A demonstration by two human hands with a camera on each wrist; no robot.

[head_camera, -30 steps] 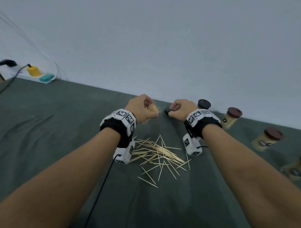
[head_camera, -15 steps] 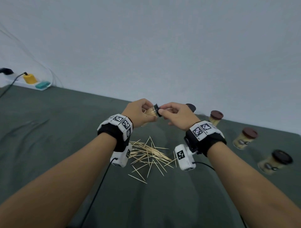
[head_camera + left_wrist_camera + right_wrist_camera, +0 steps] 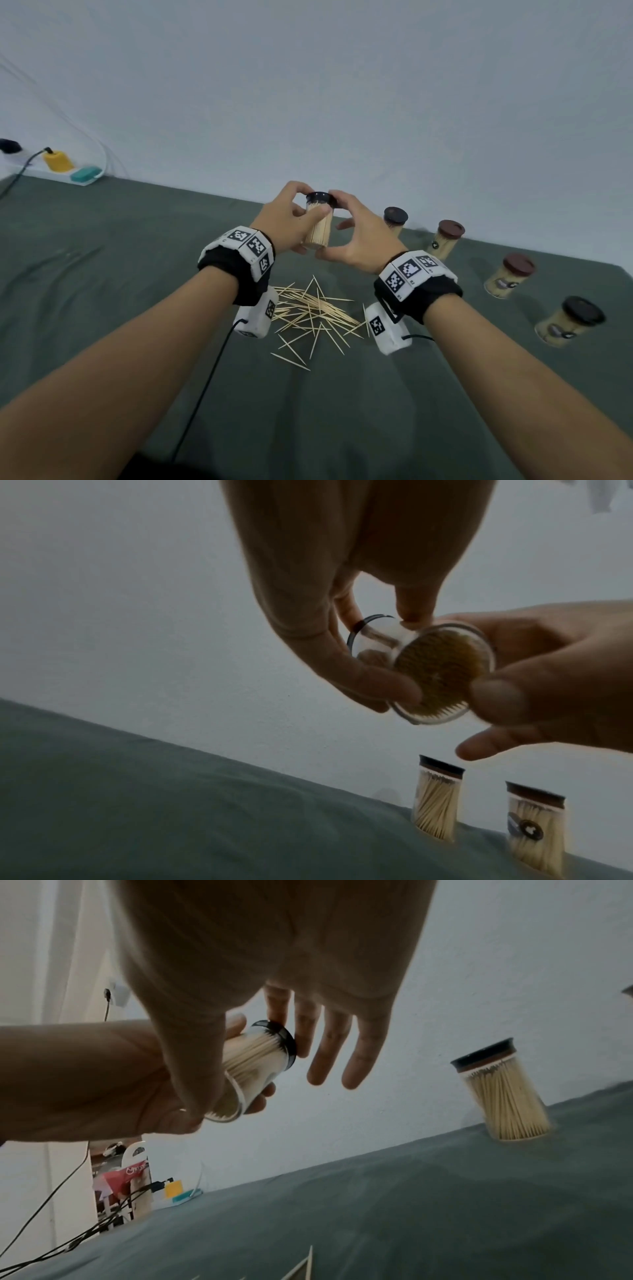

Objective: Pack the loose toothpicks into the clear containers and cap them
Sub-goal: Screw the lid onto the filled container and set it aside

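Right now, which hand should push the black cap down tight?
Probably the right hand: its fingers already touch the black cap, while the left hand wraps its grip around the clear toothpick container, steadying it.

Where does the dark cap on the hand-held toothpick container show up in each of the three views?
Head: dark cap at upper centre, atop the container.
Left wrist: only its thin rim, centre, behind the clear container.
Right wrist: left of centre.
Shared landmark: the capped container nearest the hands.
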